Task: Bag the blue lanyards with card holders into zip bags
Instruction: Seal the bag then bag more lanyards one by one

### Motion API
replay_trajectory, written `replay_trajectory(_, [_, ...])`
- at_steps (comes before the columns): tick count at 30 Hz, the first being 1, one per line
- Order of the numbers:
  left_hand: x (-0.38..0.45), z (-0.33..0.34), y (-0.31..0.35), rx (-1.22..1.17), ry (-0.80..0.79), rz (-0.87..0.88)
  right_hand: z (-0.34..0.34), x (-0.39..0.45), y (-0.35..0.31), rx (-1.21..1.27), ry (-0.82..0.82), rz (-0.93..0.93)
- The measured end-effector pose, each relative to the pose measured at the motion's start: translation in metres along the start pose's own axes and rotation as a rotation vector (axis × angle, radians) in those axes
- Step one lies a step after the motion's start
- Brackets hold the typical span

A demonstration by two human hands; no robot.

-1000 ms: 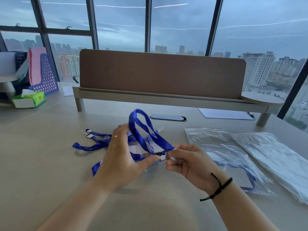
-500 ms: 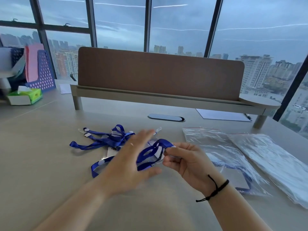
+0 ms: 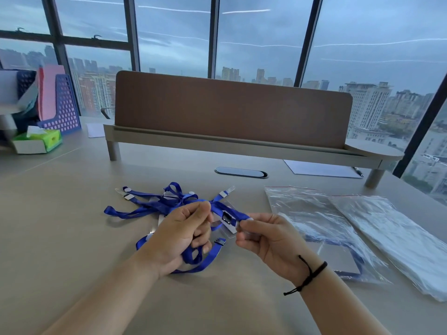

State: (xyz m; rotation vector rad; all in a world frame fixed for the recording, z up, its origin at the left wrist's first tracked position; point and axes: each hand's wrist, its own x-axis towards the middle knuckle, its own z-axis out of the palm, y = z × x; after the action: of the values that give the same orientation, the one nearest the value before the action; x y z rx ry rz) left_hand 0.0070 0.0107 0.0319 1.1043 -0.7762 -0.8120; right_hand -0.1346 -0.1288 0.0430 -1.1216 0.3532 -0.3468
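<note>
Two hands hold one blue lanyard above the desk.

The left hand (image 3: 180,234) is curled around a bunch of the flat woven strap (image 3: 200,261), and the right hand (image 3: 268,238) pinches its end with narrow fingers, near a clear plastic card holder (image 3: 228,222). Behind them, more lanyards (image 3: 154,204) lie tangled on the smooth beige desk (image 3: 60,238). To the right lies a glossy zip bag (image 3: 312,213) already with a lanyard inside, beside a stack of empty bags (image 3: 399,235). A brown divider panel (image 3: 232,110) stands behind.
</note>
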Motion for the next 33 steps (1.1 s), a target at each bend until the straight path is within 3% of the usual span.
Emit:
replay_trajectory(3, [0.006,0.000,-0.002,0.174,0.247,0.130,0.002,0.008,0.008,-0.145,0.035,0.028])
replay_trajectory(5, [0.011,-0.005,-0.003,0.112,0.360,0.149,0.000,0.019,0.011,-0.384,0.167,-0.033])
replay_trajectory(9, [0.011,-0.010,0.009,-0.328,0.342,0.058,-0.004,0.042,0.012,-1.140,0.480,-0.174])
replay_trajectory(11, [0.008,-0.008,0.014,-0.381,0.356,0.006,-0.004,0.050,0.018,-1.433,0.499,-0.067])
replay_trajectory(14, [0.007,-0.010,0.014,-0.464,0.397,-0.053,-0.002,0.061,0.032,-1.602,0.531,0.063])
replay_trajectory(17, [0.006,-0.013,0.013,-0.543,0.428,-0.108,-0.001,0.062,0.035,-1.520,0.609,0.045])
replay_trajectory(24, [0.012,-0.014,0.002,-0.391,0.442,-0.240,-0.007,0.052,0.032,-1.174,0.672,-0.099])
replay_trajectory(30, [0.012,-0.014,0.000,-0.502,0.415,-0.337,-0.018,0.046,0.009,-0.826,0.773,-0.242])
replay_trajectory(33, [0.014,-0.014,0.000,-0.553,0.407,-0.339,-0.009,0.038,-0.005,-0.413,0.640,-0.298])
